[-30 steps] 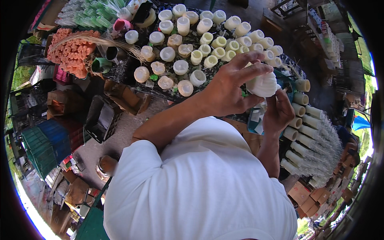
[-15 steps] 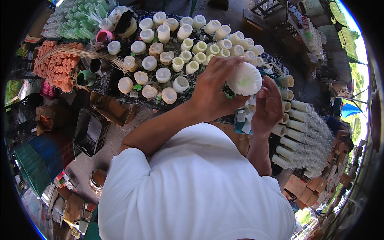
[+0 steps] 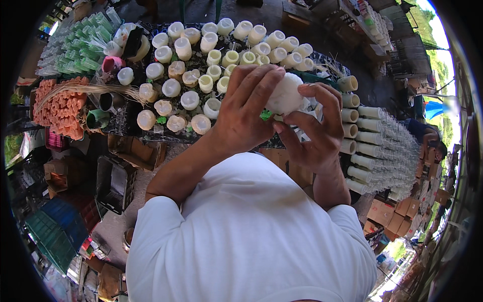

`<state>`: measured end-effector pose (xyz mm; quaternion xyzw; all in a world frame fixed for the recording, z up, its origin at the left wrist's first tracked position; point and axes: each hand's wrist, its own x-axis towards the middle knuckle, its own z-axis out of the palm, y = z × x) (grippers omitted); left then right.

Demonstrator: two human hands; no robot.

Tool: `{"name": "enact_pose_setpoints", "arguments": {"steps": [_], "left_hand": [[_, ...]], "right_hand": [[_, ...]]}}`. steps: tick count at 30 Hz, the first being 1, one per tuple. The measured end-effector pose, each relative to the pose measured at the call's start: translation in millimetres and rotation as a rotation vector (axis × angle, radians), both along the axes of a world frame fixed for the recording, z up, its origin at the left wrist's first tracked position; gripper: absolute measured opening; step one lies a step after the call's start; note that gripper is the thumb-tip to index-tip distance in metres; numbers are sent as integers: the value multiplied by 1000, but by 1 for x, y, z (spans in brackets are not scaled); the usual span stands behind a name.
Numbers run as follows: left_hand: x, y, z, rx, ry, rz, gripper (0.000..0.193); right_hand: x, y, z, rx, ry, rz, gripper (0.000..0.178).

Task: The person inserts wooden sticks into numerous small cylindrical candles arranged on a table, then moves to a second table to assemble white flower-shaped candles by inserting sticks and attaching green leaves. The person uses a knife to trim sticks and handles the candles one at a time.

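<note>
Both hands meet above the near edge of the worktop (image 3: 126, 132), and a white candle (image 3: 285, 93) sits between them. The left hand (image 3: 246, 113) comes in from the lower left and closes around the candle's left side, fingers curled over its top. The right hand (image 3: 314, 128) comes up from the lower right and closes on the other side, its fingertips (image 3: 322, 93) pressing the candle's right flank. So the candle is clasped from two sides, held up off the worktop and not resting on it.

The candle is a short, stubby cylinder. Its rounded end faces up toward the camera, so its long axis seems to run roughly away from the person and slightly downward, though the hands hide most of its body and the far end cannot be made out. Neither hand is clearly nearer: both touch it, the left covering more of it.

Just beyond the hands stand rows of pale candles (image 3: 188, 60), upright and close together. To the right lie wrapped cream tubes (image 3: 372, 146) in a stack, and orange candles (image 3: 60, 108) sit far left.
</note>
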<state>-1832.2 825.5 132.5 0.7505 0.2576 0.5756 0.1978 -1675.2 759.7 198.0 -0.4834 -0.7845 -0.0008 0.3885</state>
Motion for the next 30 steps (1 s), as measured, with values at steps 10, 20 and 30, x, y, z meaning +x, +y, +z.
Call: {"name": "enact_pose_setpoints", "arguments": {"steps": [10,20,30], "left_hand": [[-9,5,-13,-1088,-766,-596,62],[-17,8,-29,-1272,-954,-999,78],[-16,3,-32,-1247,-921,-920,73]], "right_hand": [[38,-11,-57,-311,801,-203,24],[-4,-4,-28,-115,523,-117,38],[2,0,-32,-20,414,-204,17]]}}
